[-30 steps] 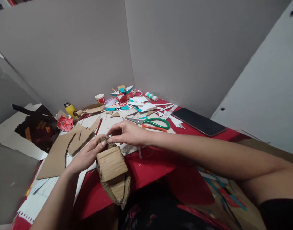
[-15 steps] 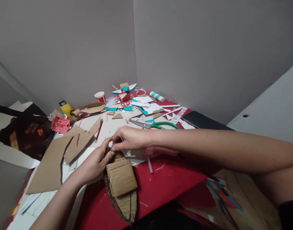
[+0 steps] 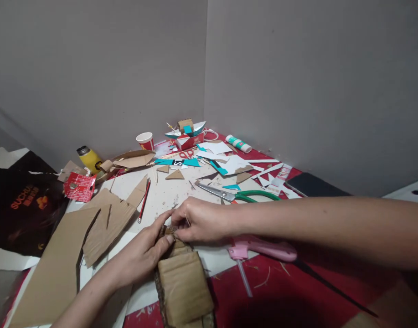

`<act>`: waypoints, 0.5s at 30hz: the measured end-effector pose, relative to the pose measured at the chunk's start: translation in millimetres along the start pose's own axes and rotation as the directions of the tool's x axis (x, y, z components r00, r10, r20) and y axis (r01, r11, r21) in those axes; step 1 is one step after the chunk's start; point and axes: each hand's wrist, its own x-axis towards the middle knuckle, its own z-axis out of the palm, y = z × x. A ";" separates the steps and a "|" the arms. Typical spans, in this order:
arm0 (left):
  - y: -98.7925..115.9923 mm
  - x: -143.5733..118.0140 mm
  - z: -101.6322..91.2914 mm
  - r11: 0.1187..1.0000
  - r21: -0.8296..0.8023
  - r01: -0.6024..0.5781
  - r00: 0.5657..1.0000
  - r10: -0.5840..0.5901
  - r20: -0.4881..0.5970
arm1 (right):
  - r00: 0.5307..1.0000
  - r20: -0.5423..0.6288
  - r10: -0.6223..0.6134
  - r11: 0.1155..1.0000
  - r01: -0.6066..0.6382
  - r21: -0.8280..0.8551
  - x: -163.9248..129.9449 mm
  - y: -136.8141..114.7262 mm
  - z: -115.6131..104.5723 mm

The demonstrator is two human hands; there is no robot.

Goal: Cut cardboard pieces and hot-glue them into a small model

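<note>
Close to me is a cardboard boat [image 3: 184, 284] with a raised square block on its deck. My left hand [image 3: 145, 255] grips its far end, thumb on top and fingers along the side. Over the same end my right hand [image 3: 202, 221] is closed, its fingertips touching the boat beside my left thumb. A thin pale stick [image 3: 187, 220] shows at its fingers; its lower end is hidden. Right of the boat lies a pink hot glue gun [image 3: 263, 248] with a clear glue stick [image 3: 245, 278] sticking out.
Green-handled scissors [image 3: 236, 195] lie beyond my right hand. A red pencil [image 3: 144, 201] and large cardboard sheets [image 3: 54, 255] are at left. Farther back stand a paper cup [image 3: 145, 140], a yellow bottle [image 3: 89, 158] and a small blue-white boat [image 3: 186, 132] among paper scraps.
The view has shifted closer and turned, so the boat's near end has left the picture and more of the glue gun shows. Both hands keep to the boat's far end.
</note>
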 end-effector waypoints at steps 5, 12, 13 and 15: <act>-12.8 -6.4 -9.6 0.938 -0.256 0.233 0.969 -0.246 -0.017 | 0.997 -0.017 0.076 0.997 -0.076 0.005 -4.0 2.8 -3.9; -23.6 -12.6 -2.1 0.925 -0.220 0.309 0.941 -0.330 -0.070 | 0.994 0.007 0.112 0.994 -0.112 0.000 -1.8 3.8 -2.5; -23.1 -12.2 0.2 0.926 -0.210 0.313 0.940 -0.334 -0.073 | 0.992 0.008 0.123 0.992 -0.123 -0.003 -1.3 3.8 -1.9; -21.2 -11.2 4.3 0.927 -0.202 0.316 0.938 -0.338 -0.082 | 0.989 0.017 0.145 0.989 -0.145 -0.008 -0.9 3.9 -1.0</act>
